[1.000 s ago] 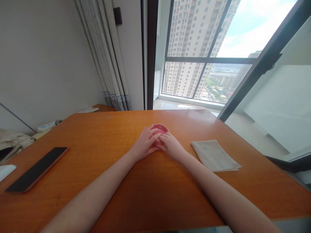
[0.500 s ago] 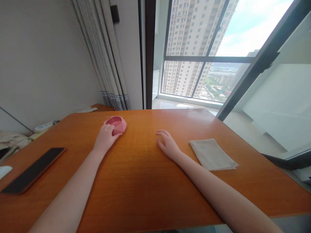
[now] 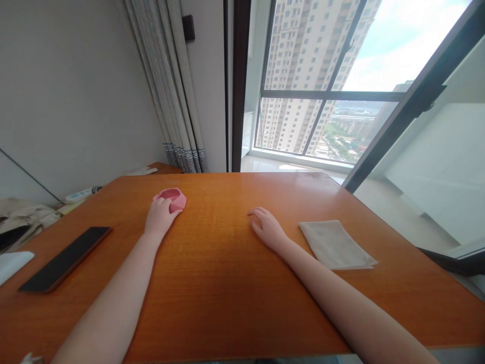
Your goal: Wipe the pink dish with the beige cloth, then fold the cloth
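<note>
Pinching the pink bowl is the left grip; right grip loosely spread.

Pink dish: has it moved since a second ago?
Yes, to the left: the pink dish, gripped by the left hand, is now much farther from the cloth.

Head view: I look out from the wearer's head, forward and down.
Table: it fills the lower half of my frame, from its near edge at the bottom to its far edge around mid-height.
Left hand, right hand: both lie just below mid-height, ahead of my lens; forearms run up from the bottom.
Window: I face it beyond the table, right of centre.
Curtain: upper left.
</note>
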`<move>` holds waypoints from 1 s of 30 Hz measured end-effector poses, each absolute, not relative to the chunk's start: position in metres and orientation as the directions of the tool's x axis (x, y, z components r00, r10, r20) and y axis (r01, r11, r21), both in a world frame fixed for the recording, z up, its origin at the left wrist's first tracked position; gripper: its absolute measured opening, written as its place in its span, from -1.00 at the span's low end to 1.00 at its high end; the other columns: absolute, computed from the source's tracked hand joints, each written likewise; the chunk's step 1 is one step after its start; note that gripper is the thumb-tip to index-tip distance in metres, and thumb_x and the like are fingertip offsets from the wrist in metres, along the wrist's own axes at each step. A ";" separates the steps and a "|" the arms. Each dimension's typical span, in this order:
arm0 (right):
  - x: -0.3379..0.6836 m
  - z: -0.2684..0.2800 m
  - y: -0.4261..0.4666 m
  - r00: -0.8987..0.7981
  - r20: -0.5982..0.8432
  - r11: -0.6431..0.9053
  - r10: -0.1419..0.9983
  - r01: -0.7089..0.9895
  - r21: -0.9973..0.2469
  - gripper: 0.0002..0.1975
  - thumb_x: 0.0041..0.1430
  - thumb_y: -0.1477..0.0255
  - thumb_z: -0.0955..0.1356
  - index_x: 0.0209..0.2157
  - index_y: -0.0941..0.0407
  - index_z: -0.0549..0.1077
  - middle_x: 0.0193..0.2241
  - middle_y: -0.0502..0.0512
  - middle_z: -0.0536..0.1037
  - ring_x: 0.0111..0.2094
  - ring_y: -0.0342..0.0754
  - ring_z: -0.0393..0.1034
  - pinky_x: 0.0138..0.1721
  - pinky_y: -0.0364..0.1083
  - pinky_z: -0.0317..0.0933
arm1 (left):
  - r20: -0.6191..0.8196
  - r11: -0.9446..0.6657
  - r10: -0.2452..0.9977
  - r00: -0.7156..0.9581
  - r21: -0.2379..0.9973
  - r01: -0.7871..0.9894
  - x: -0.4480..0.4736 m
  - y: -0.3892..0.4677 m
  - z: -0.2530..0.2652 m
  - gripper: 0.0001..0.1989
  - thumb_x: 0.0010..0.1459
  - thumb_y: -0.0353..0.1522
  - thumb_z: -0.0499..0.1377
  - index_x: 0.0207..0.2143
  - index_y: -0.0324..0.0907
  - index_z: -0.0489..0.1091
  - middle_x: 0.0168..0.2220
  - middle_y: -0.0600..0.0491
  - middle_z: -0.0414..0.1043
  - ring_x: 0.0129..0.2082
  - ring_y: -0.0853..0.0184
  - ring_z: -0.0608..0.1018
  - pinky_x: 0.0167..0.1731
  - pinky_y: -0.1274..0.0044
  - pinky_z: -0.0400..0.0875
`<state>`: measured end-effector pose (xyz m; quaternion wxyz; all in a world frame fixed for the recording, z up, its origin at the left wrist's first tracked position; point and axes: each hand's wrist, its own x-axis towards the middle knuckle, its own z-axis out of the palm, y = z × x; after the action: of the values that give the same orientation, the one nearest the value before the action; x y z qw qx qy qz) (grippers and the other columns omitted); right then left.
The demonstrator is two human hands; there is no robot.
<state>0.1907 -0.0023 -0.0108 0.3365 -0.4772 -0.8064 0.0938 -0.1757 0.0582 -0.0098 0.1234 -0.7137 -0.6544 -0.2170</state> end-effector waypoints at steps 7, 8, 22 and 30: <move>0.234 0.019 0.010 -0.020 0.247 0.095 0.969 0.951 -0.294 -0.62 0.13 0.54 0.18 0.01 0.22 0.27 -0.18 0.27 0.46 -0.13 0.07 0.36 -0.12 -0.02 0.20 | 0.426 -0.100 0.904 0.045 0.109 0.989 -0.174 0.055 -0.005 -0.64 -0.01 -0.14 0.13 -0.31 -0.26 0.37 -0.15 -0.22 0.37 0.00 0.00 0.32 0.02 0.21 0.23; 0.247 0.022 0.012 0.043 0.170 0.000 0.985 0.969 -0.246 -0.59 0.11 0.57 0.18 0.03 0.22 0.25 -0.19 0.29 0.46 -0.13 0.09 0.37 -0.15 -0.01 0.20 | 0.424 -0.084 0.905 0.032 0.104 0.991 -0.173 0.054 -0.004 -0.63 -0.01 -0.13 0.13 -0.29 -0.27 0.36 -0.13 -0.24 0.35 0.02 -0.02 0.31 0.03 0.15 0.19; 0.321 0.034 0.016 0.187 -0.324 -0.216 0.927 0.975 -0.056 -0.52 -0.02 0.11 0.38 -0.19 0.20 0.47 -0.14 0.29 0.50 -0.16 0.10 0.41 -0.24 -0.06 0.22 | 0.515 -0.718 0.648 0.561 0.166 0.676 -0.022 -0.015 0.009 -0.82 0.17 -0.37 -0.01 -0.23 -0.16 0.34 0.12 -0.07 0.22 0.19 0.20 0.18 0.20 0.21 0.01; 0.209 0.012 0.005 -0.183 0.350 0.287 0.919 0.918 -0.273 -0.54 0.15 0.20 0.26 0.02 0.16 0.30 -0.11 0.23 0.45 -0.12 0.05 0.36 -0.10 -0.02 0.16 | 0.244 -0.824 0.558 0.793 0.278 0.495 0.024 -0.059 -0.003 -0.45 0.18 -0.15 0.00 0.19 -0.14 0.11 0.21 -0.14 0.15 0.21 0.13 0.20 0.14 0.26 0.14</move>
<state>0.2088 0.0053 0.0121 0.2282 -0.5972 -0.7690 0.0004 0.0245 -0.0589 -0.0025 -0.1002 -0.9415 -0.2796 -0.1594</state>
